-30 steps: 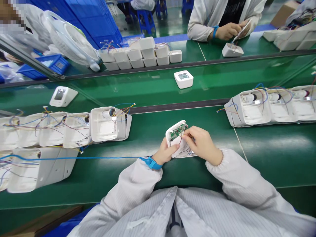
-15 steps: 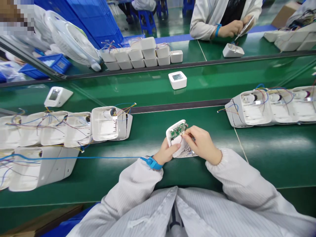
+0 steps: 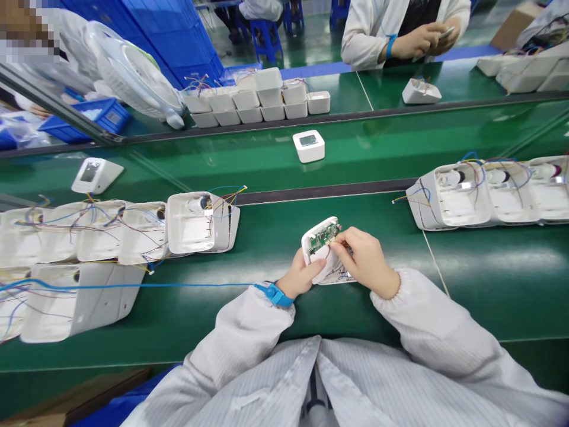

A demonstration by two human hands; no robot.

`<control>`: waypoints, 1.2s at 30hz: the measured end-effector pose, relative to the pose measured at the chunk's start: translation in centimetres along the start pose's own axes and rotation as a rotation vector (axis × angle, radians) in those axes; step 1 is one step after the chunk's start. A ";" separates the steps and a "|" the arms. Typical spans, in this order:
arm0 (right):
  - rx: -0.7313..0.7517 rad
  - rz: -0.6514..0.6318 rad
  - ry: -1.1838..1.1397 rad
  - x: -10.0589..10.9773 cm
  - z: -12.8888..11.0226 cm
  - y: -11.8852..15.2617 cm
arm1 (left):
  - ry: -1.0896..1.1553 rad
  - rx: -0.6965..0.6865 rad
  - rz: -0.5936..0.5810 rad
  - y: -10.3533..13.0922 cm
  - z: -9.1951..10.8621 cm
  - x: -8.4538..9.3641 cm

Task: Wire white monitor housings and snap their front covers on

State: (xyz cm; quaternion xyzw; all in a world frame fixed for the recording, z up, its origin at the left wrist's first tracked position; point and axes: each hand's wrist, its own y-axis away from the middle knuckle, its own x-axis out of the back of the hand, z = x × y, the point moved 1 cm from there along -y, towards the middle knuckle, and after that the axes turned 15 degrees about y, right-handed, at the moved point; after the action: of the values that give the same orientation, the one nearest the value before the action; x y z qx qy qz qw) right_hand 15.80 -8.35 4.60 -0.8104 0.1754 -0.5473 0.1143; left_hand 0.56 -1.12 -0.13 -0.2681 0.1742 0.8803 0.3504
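My left hand (image 3: 300, 276) is closed around the lower left side of an opened white plastic housing (image 3: 323, 268), its thumb lying across the front. A green circuit board (image 3: 320, 238) sits in the housing's upper part, tilted, and thin wires show lower down inside. Against the board's right edge, my right hand (image 3: 365, 258) pinches thumb and index finger together beside a small pale connector. What lies between those fingertips is too small to make out. A blue wrist strap (image 3: 274, 293) with a cord running left is on my left wrist.
Open white casings with loose wires stand in rows at left (image 3: 191, 228) and right (image 3: 462, 198). Beyond a dark rail (image 3: 329, 189), white devices with screens lie on a green strip, one at centre (image 3: 308, 146), another at left (image 3: 96, 175). A co-worker's hands (image 3: 422, 42) work opposite.
Both screen devices on the green strip have shifted left. My hands keep their grip and place at the housing. The co-worker has tilted the held piece flatter.
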 end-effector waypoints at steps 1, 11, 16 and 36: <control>-0.002 0.008 0.022 -0.1 0.0 0.1 | -0.004 0.000 -0.001 0.0 0.0 0.0; 0.157 0.131 -0.045 0.9 1.6 -0.6 | 0.063 0.122 -0.096 0.0 0.4 0.4; 0.290 0.132 0.021 0.9 2.1 -0.6 | 0.069 0.146 -0.107 0.1 0.6 0.5; 0.166 0.183 0.137 0.3 1.7 0.2 | 0.112 0.219 -0.067 -0.1 1.1 0.1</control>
State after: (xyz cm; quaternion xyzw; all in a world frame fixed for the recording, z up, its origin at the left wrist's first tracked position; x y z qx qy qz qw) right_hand 17.41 -8.65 4.19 -0.7394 0.2103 -0.6012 0.2182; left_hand 0.16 -0.46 0.67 -0.2827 0.2794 0.8275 0.3964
